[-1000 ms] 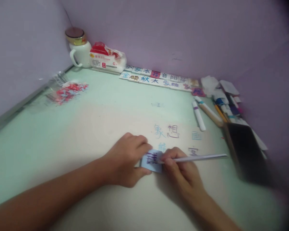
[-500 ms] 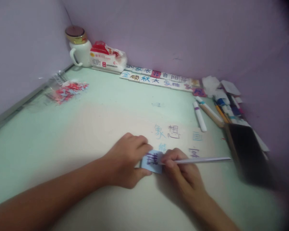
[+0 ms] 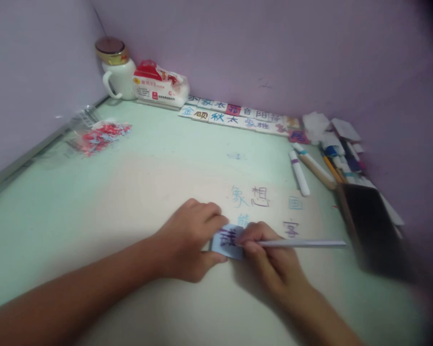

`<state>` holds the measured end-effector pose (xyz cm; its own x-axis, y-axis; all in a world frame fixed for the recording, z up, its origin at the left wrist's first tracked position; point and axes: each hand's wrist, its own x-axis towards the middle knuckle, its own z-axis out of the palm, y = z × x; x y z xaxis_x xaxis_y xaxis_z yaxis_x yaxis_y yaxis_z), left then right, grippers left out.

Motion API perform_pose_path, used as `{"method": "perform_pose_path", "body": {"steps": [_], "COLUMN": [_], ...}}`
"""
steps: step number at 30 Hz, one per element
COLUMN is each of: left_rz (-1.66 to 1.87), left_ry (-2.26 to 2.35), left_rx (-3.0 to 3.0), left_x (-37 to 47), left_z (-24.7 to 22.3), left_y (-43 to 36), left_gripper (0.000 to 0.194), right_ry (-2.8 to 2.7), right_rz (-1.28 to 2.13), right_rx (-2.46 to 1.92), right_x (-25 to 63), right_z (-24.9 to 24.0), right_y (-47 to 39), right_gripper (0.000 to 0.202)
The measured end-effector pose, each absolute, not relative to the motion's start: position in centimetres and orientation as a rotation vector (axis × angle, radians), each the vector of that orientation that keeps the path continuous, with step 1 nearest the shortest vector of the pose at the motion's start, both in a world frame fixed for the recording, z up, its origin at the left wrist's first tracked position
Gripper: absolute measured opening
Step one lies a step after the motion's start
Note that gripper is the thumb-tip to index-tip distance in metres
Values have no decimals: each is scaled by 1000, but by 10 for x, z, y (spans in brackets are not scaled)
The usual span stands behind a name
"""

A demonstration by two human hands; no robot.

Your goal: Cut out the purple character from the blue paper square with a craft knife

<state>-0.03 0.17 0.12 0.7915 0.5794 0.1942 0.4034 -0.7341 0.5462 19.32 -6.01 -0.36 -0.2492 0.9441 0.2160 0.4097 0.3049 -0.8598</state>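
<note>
A small light-blue square card (image 3: 226, 250) with a dark purple written character lies on the pale table. My left hand (image 3: 193, 240) grips its left side, the fingers at the top edge and the thumb at the bottom. Pinched in my right hand (image 3: 270, 252) is a slim white pen (image 3: 306, 243), its barrel pointing right and its tip hidden near the card's right part. Beyond the hands, characters in blue and purple are written on the table surface (image 3: 159, 187), among them a purple one (image 3: 260, 197).
Character tiles (image 3: 218, 117) line the back wall beside a tissue pack (image 3: 161, 91) and a white mug (image 3: 121, 79). Red and blue scraps (image 3: 103, 137) lie at the left. Capped markers (image 3: 300, 175) and a dark phone (image 3: 371, 226) are on the right.
My right hand has shifted slightly left over the card, and the pen's rear end has tilted slightly downward. My left hand has kept its hold on the card.
</note>
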Motion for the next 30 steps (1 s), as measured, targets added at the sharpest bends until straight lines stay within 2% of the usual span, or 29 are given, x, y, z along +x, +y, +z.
{"method": "perform_pose_path", "body": {"steps": [20, 30], "left_rz": [489, 508], "left_ry": [715, 714], "left_rx": [2494, 2497], "left_x": [0, -1], "left_z": [0, -1], "left_y": [2, 2], "left_gripper": [32, 31], "right_ry": [-1791, -1771], "right_rz": [737, 792], "right_rx": [-1273, -1241], "right_x": [189, 192], "right_z": [-5, -6], "right_y": [-59, -59], "right_gripper": [14, 14]}}
